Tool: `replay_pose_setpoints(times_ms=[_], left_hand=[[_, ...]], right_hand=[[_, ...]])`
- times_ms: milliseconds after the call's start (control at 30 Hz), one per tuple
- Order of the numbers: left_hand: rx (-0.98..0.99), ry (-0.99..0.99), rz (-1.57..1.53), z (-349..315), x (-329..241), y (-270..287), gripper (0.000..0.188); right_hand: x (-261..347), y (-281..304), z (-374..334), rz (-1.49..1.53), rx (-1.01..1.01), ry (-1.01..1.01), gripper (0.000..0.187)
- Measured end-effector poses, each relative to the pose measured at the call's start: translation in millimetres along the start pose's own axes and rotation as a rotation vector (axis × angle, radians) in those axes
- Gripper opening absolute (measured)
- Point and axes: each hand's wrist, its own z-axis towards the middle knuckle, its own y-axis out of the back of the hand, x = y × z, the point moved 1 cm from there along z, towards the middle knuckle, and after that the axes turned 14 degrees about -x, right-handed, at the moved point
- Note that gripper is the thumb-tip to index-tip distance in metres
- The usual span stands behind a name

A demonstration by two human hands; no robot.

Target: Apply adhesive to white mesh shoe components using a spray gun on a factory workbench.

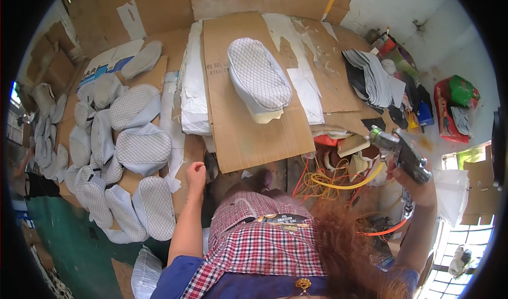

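One pad [259, 74] is lying lengthwise on the cardboard [259, 146]; rightward, our right hand [406, 179] is clasping a sprayer [411, 157]; leftward, nearer, our left hand [196, 174] is curling, seemingly empty.

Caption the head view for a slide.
A spray gun in the right hand, the left hand loosely closed, and a quilted piece on cardboard, with more pieces at left.

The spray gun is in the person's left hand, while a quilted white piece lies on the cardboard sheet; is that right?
Not quite: the head view shows the spray gun in the right hand. The quilted white piece does lie on the cardboard sheet.
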Motion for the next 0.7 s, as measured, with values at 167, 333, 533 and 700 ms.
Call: replay_pose_setpoints(times_ms=[167,333,533,700], left_hand=[[-0.065,0.065,-0.053,-2.0,-7.5,9.9,0.013],[-0.067,0.238,-0.2,-6.7,-42.9,-23.0,0.013],[0.167,0.404,-0.323,-19.3,-118.5,-139.8,0.023],[0.174,0.765,-0.51,-32.7,-178.9,-224.1,0.03]], right_hand=[[-10.4,17.2,9.8,-0.019,0.157,-0.027,0.06],[-9.1,12.3,45.0,0.069,0.19,0.017,0.06],[-22.5,49.4,80.2,0.015,0.188,0.02,0.061],[-33.8,52.6,112.7,0.0,0.317,0.094,0.06]])
